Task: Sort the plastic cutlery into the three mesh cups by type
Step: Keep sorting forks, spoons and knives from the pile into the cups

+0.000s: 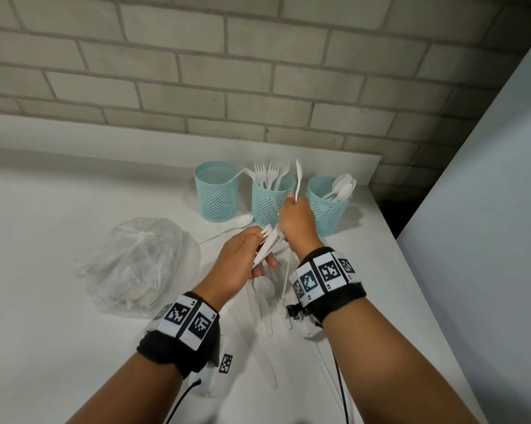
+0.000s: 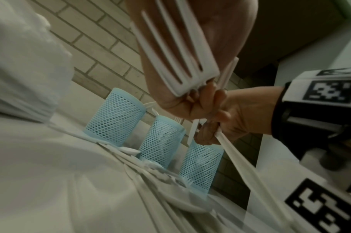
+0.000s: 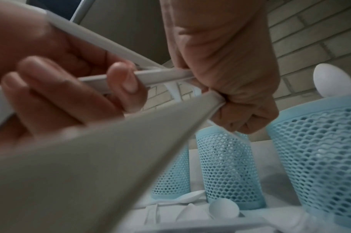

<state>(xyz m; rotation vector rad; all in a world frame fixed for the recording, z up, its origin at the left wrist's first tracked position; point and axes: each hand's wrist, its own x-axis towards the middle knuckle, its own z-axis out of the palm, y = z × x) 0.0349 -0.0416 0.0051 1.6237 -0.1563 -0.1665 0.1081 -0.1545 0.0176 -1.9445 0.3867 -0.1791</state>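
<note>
The fingers (image 1: 291,206) of the right hand (image 1: 296,223) are curling tight around the handle of a white spoon (image 1: 298,179), holding it upright with the bowl at the top, in front of the gap between the middle and right cups. The left hand (image 1: 238,264) is gripping a fanned bundle of white cutlery (image 1: 267,244), its fingers (image 3: 120,85) wrapping round the handles; in the left wrist view a fork (image 2: 176,52) from that bundle is showing large against the palm. The two hands are nearly touching. Beyond them three light-blue mesh cups are standing in a row on the white tabletop (image 1: 44,301) near the brick wall (image 1: 258,71). The left cup (image 1: 217,191) is looking empty from above, the middle cup (image 1: 272,198) is holding forks (image 1: 267,174) with tines up, and the right cup (image 1: 327,206) is holding spoons (image 1: 342,186). More loose cutlery (image 1: 265,301) is lying on the tabletop beneath the hands, with one spoon (image 1: 243,221) just in front of the left cup. A clear plastic bag (image 1: 135,264) with more white cutlery inside is sitting to the left
</note>
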